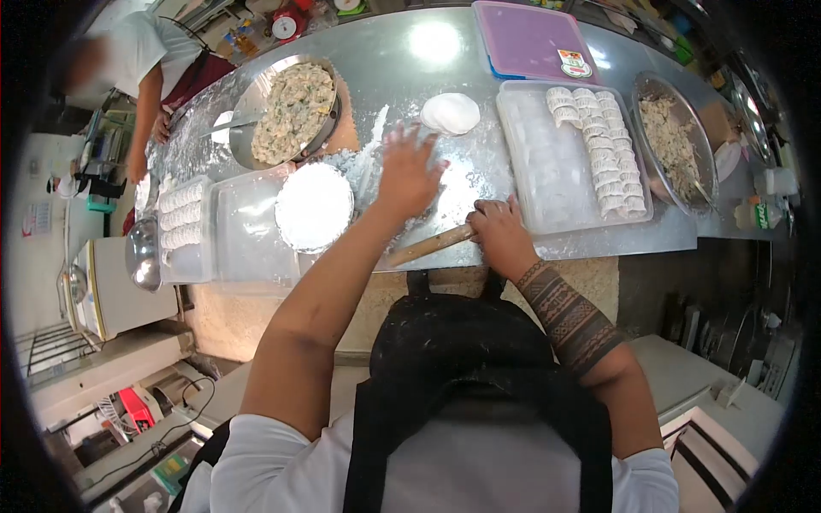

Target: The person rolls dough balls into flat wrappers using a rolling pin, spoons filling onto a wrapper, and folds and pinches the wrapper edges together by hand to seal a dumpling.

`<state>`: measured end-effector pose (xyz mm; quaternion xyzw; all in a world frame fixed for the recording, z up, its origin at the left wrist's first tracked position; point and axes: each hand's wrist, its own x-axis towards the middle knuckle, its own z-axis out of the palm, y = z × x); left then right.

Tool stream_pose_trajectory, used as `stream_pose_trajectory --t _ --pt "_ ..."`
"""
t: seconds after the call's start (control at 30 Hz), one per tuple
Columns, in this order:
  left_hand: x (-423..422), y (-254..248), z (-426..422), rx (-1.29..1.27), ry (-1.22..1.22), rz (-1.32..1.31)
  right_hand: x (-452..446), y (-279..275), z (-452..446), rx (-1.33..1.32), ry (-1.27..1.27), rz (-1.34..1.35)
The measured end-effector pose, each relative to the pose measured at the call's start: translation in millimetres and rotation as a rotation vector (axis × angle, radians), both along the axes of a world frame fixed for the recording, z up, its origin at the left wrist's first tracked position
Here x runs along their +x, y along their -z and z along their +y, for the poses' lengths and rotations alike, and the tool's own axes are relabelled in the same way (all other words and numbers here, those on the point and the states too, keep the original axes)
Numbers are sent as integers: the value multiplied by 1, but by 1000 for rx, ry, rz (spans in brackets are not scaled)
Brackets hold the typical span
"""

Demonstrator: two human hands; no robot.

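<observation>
My left hand (pixel 410 173) is stretched over the floured tabletop with its fingers spread and nothing held in it. Just beyond its fingertips lies a stack of round white dough wrappers (pixel 451 114). My right hand (pixel 501 236) grips one end of a wooden rolling pin (pixel 433 245), which slants along the near edge of the table. To the left of my left forearm is a round container of white flour (pixel 314 208). Beside my right hand, a plastic tray (pixel 539 162) holds rows of pleated dumplings (pixel 609 154) on its right side.
A metal bowl of chopped filling (pixel 295 111) stands at the back left, another filling bowl (pixel 676 141) at the far right. A second dumpling tray (pixel 182 224) lies left, by a clear lid (pixel 248 221). Purple lid (pixel 534 43) lies behind. A co-worker (pixel 171 64) stands at left.
</observation>
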<state>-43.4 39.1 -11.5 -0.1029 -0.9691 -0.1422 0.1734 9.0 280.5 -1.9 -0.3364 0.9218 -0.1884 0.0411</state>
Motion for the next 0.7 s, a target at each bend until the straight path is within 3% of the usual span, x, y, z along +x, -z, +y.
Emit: stream_pose_trajectory --t 0.13,0.2,0.3,0.4,0.5,0.63,0.7 --pt "9 16 30 -165 92 -395 -6 0 -4 3 -47 -13" --pt "5 19 33 -131 83 -342 -5 -2 -3 -14 -59 -58" --pt "-6 38 18 337 88 -265 -12 -1 -5 -13 -82 -35" --pt "-1 3 -16 818 -109 -381 -16 1 -6 -17 -85 -27" --pt "17 -26 -30 336 -167 -678 -18 1 -10 21 -96 -20" --pt "40 -9 -20 289 16 -471 -14 -2 -16 3 -104 -33" --pt "35 -2 -17 402 -47 -558 -11 -1 -14 -16 -92 -15"
